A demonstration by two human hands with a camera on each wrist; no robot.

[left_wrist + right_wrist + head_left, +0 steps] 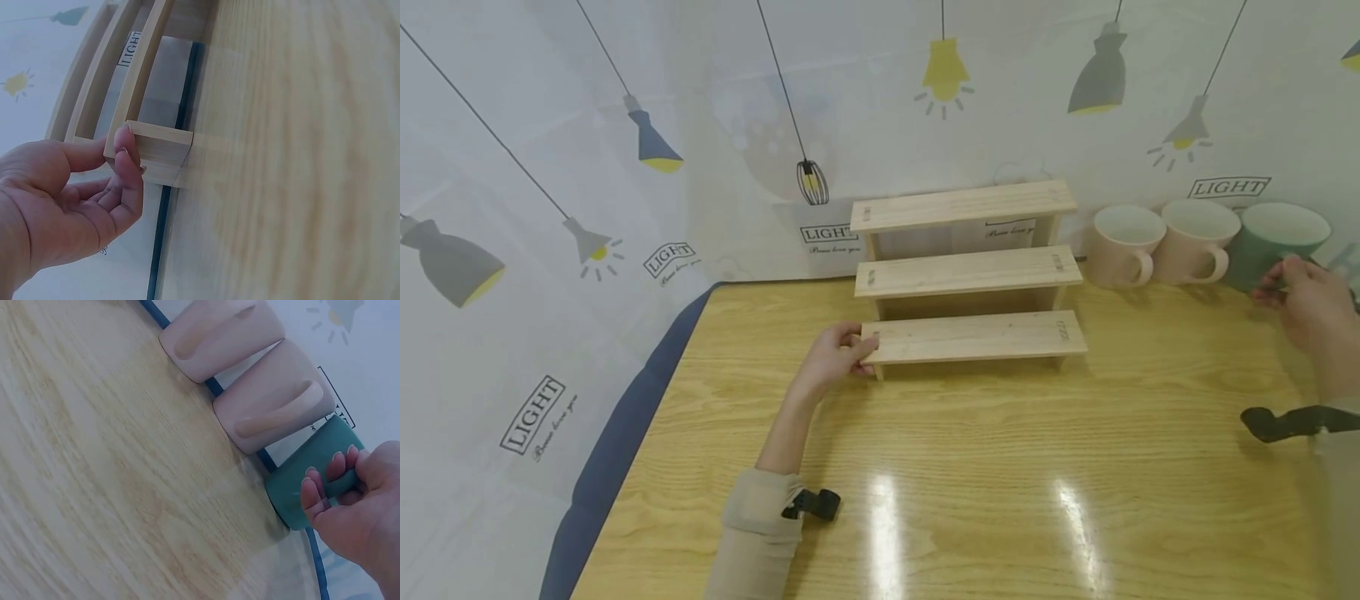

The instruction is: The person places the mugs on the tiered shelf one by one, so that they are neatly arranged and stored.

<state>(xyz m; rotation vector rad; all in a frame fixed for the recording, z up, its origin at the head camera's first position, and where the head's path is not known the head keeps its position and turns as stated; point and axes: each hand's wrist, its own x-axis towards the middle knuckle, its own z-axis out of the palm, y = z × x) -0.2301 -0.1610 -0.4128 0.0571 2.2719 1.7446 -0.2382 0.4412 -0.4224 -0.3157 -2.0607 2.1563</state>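
Observation:
A three-tier wooden shelf stands against the printed backdrop. My left hand pinches the left end of its lowest board, thumb on top and fingers beneath; the left wrist view shows the same hand at the board's corner. At the far right, my right hand grips the handle of a green mug. Seen from the right wrist, the fingers of that hand curl round the green handle, and the mug's base is at the table surface.
Two pink mugs stand side by side between the shelf and the green mug, handles toward me. The wooden table reaches back to a white backdrop printed with lamps. A blue edge runs along the table's left side.

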